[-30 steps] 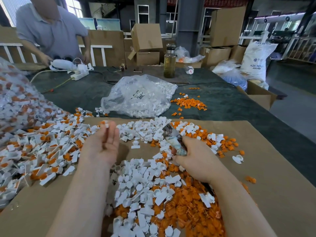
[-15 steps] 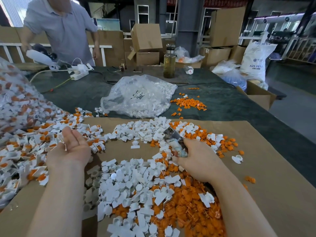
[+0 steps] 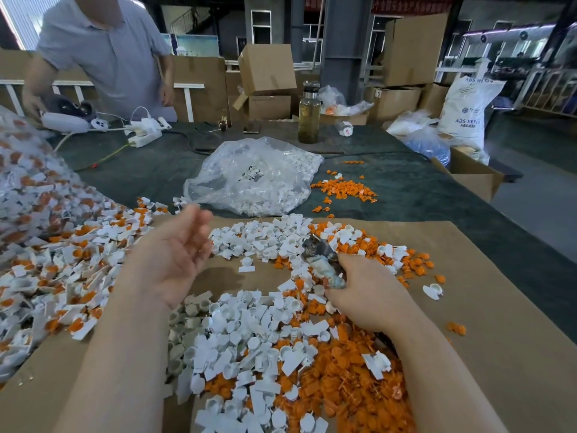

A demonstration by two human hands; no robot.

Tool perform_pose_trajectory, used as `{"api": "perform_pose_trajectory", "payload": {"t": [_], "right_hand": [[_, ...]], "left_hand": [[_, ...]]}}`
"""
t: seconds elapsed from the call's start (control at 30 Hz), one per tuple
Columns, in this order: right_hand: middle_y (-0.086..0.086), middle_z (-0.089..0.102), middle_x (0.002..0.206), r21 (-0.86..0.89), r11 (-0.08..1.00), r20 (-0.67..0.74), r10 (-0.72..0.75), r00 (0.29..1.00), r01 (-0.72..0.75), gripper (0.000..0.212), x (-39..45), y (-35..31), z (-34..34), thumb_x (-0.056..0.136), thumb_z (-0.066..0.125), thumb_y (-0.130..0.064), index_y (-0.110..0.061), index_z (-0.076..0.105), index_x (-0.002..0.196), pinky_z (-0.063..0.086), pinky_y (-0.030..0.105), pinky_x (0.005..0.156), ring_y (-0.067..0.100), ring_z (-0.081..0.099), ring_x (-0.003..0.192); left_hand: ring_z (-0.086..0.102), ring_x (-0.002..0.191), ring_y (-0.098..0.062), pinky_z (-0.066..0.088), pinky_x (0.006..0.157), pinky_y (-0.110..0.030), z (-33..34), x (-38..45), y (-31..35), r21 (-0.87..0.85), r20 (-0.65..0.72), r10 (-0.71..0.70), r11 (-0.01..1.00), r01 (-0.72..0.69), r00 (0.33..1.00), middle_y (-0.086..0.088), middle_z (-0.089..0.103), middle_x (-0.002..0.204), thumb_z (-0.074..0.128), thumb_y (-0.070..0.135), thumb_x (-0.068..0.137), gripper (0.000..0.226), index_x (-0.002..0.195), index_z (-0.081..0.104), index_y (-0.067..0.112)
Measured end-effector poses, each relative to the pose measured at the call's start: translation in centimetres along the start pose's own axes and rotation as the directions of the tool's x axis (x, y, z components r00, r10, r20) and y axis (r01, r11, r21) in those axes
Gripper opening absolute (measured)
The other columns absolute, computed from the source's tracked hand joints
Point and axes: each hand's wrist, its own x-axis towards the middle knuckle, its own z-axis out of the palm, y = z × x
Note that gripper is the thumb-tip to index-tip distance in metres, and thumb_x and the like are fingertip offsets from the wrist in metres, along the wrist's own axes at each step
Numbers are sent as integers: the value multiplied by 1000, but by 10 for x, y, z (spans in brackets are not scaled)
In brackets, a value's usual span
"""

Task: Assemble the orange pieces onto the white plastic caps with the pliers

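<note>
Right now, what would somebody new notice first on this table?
Probably the big heap of white caps mixed with orange pieces spread over the brown cardboard right in front. Above it, the left hand hangs open and empty, while the right hand holds the pliers. Behind sits a clear bag of white parts.

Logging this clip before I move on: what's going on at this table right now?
A person sits at a cardboard sheet heaped with white caps and orange pieces. The right hand grips the pliers over the pile. The left hand hangs open, palm up, holding nothing. Assembled pieces lie heaped at the left. A second person stands across the table.
</note>
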Motion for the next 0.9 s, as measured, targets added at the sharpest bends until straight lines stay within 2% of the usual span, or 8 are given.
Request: {"api": "perform_pose_trajectory", "payload": {"t": [0.07,0.13,0.2,0.27,0.47,0.67,0.83,0.9], "right_hand": [[-7,54,77,-13,1000,1,-1,1000,1,22,1,1,0,87,58,-38,-29,42,75,41,29,57,11,53,71],[-9,55,79,-37,999,5,1,1000,-1,21,1,2,1,86,58,-41,-30,42,78,44,30,59,11,54,72],[-11,54,83,-72,997,9,8,1000,-7,22,1,3,2,85,60,-47,-32,44,86,48,31,63,11,55,77],[-13,54,86,-101,995,4,8,1000,-7,28,1,3,4,83,60,-53,-33,45,95,50,32,66,11,55,80],[-12,52,90,-118,993,0,12,1000,-11,48,0,3,6,76,64,-65,-29,46,100,48,32,66,10,52,81],[-9,53,99,-111,993,44,32,999,-27,57,0,1,6,73,67,-68,-27,45,106,48,32,69,12,52,87],[-9,47,100,-87,996,58,25,998,-20,60,0,2,7,72,71,-66,-27,42,107,35,26,61,10,47,88],[-8,43,101,-88,996,64,16,998,-10,61,-1,1,7,70,71,-66,-27,42,107,34,27,67,11,41,91]], "left_hand": [[70,71,-6,55,63,-21,14,-5,-6,407,61,-34,914,6,998,4,76,89,79,32,66,31,94,73,20],[69,82,-7,50,72,-21,28,-10,-14,715,120,-81,699,-29,989,9,76,89,82,34,65,30,93,74,25],[64,85,-1,43,69,-17,38,-14,-23,888,168,-151,452,-83,974,14,72,88,82,34,73,22,92,71,31],[62,82,1,41,64,-15,44,-15,-31,935,184,-192,335,-112,964,15,68,90,83,36,75,22,91,69,31],[58,82,-3,40,65,-21,51,-17,-39,955,207,-164,248,-163,964,12,63,92,82,38,76,22,89,66,33],[61,79,-7,43,66,-23,52,-19,-37,940,243,-126,275,-202,962,5,67,89,82,37,76,18,85,68,29],[60,81,-4,45,69,-25,61,-21,-41,937,280,-97,243,-250,955,11,65,90,80,40,77,18,87,67,32],[59,82,-2,45,68,-25,68,-25,-44,934,300,-86,231,-274,950,14,64,90,80,41,77,17,85,66,35]]}}
